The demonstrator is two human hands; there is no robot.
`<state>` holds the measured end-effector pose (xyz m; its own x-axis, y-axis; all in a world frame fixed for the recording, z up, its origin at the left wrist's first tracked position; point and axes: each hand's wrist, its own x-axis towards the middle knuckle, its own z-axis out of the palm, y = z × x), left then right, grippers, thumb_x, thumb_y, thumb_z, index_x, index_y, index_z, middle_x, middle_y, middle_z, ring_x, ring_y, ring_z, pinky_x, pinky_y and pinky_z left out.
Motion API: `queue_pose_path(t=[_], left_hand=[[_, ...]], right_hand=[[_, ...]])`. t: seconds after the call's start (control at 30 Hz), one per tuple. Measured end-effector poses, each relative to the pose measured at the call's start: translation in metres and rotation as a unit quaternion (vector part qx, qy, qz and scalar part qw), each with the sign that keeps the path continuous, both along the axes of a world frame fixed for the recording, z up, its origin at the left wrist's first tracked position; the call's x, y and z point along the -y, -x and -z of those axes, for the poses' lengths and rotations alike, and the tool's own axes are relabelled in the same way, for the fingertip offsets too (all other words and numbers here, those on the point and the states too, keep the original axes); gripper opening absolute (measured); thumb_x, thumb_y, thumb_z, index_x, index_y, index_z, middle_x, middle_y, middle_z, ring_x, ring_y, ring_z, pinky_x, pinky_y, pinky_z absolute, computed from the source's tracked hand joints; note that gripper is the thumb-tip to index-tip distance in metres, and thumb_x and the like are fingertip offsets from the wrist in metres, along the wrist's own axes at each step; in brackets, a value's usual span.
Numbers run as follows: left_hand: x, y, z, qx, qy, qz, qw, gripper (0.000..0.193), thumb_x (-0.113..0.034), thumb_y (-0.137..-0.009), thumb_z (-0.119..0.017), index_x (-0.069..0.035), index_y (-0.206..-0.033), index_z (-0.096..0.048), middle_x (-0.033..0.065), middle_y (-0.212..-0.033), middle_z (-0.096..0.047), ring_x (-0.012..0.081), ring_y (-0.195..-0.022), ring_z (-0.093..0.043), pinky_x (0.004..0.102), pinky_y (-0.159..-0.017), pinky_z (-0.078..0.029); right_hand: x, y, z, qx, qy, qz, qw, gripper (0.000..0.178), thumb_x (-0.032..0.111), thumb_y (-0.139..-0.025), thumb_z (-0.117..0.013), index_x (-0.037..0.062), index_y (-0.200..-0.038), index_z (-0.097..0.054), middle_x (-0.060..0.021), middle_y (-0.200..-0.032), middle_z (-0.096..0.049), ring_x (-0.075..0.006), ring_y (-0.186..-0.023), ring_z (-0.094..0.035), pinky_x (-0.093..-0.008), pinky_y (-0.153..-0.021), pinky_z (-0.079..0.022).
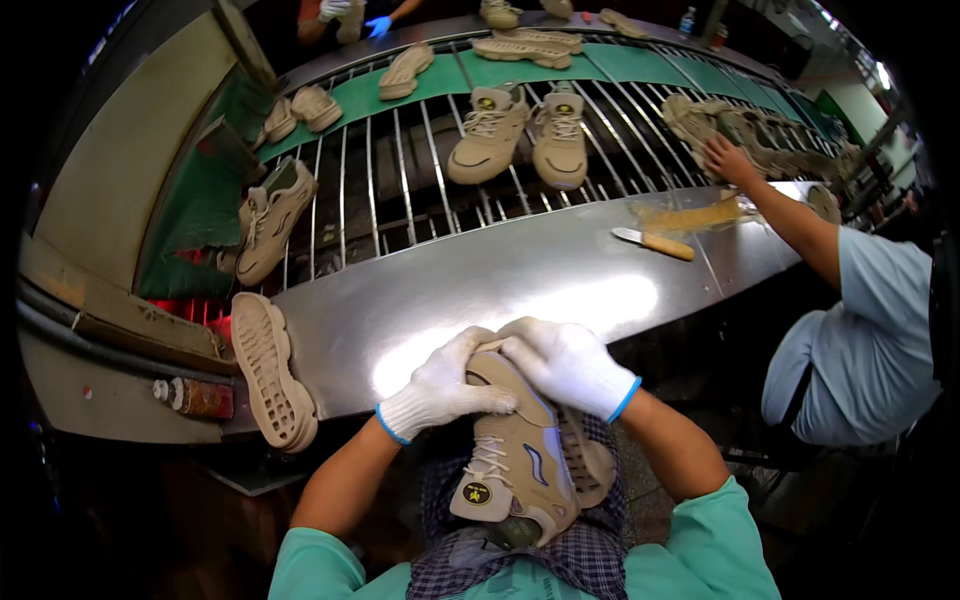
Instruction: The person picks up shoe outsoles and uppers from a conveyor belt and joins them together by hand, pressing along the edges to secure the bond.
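Note:
A tan lace-up sneaker [510,420] with lilac trim lies over my lap, its toe pointing away from me. My left hand [445,385], in a white knit glove with a blue cuff, is closed on the left side of the toe, thumb across the upper. My right hand [565,365], gloved alike, grips the toe from the right, its fingers meeting the left ones at the tip. Under the shoe's right side shows a beige outsole [592,460] with a grid of cavities; whether it touches the upper there is hidden.
A metal ledge [340,345] borders a roller conveyor carrying sneakers [488,135] and soles. A loose sole [270,370] lies at left by a red container [205,397]. A knife [655,243] rests on the ledge. A co-worker's hand [730,160] touches shoes at right; another works across.

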<state>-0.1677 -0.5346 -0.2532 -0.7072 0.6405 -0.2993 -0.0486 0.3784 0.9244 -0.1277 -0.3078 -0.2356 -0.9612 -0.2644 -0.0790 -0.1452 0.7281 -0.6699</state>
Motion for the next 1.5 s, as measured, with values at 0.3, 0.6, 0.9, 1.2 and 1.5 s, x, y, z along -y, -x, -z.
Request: queue_pose_path(t=[0.3,0.6,0.9,1.2,1.5], left_hand=[[0.002,0.006,-0.027,-0.245,0.078,0.116,0.959,0.065,-0.046,-0.091,-0.077,-0.001,-0.136,-0.065,0.0198,-0.127,-0.070,0.0356,-0.116,-0.069,0.0437,-0.102,-0.055],[-0.044,-0.005,-0.030,-0.335,0.114,0.081,0.932,0.037,-0.034,-0.101,-0.060,-0.003,-0.096,-0.078,0.0196,-0.091,-0.075,0.0405,-0.086,-0.072,0.0469,-0.080,-0.058],[-0.045,-0.010,-0.022,-0.361,0.121,-0.011,0.925,0.034,-0.029,-0.100,-0.064,-0.002,-0.083,-0.075,0.0193,-0.078,-0.071,0.0401,-0.074,-0.070,0.0479,-0.069,-0.056],[-0.048,-0.019,-0.011,-0.358,0.053,-0.071,0.930,0.030,-0.025,-0.100,-0.064,-0.001,-0.088,-0.079,0.0161,-0.081,-0.075,0.0313,-0.074,-0.073,0.0397,-0.071,-0.059],[-0.027,-0.033,0.034,-0.007,-0.210,-0.340,0.917,0.025,-0.021,-0.106,-0.062,0.002,-0.111,-0.073,0.0120,-0.108,-0.071,0.0173,-0.101,-0.066,0.0295,-0.094,-0.053]], right_hand=[[-0.039,-0.094,-0.026,0.086,0.016,-0.037,0.996,0.088,0.033,-0.092,-0.075,-0.0002,-0.162,-0.033,-0.0336,-0.137,-0.059,-0.0468,-0.111,-0.072,-0.0492,-0.095,-0.061],[-0.025,-0.082,0.029,-0.105,0.037,0.039,0.993,0.056,0.014,-0.093,-0.063,-0.0029,-0.145,-0.055,-0.0213,-0.098,-0.073,-0.0388,-0.081,-0.075,-0.0454,-0.078,-0.064],[-0.020,-0.069,-0.027,0.047,-0.046,-0.049,0.997,0.059,0.015,-0.090,-0.062,-0.0044,-0.145,-0.052,-0.0214,-0.097,-0.072,-0.0357,-0.081,-0.075,-0.0439,-0.073,-0.064],[-0.019,-0.119,-0.021,-0.101,-0.055,-0.082,0.990,0.064,0.008,-0.083,-0.071,-0.0057,-0.144,-0.054,-0.0268,-0.127,-0.065,-0.0360,-0.084,-0.074,-0.0411,-0.071,-0.065],[-0.015,-0.093,0.007,-0.059,0.078,0.054,0.994,0.048,0.030,-0.104,-0.061,0.0023,-0.143,-0.058,-0.0302,-0.124,-0.070,-0.0455,-0.102,-0.074,-0.0512,-0.089,-0.061]])
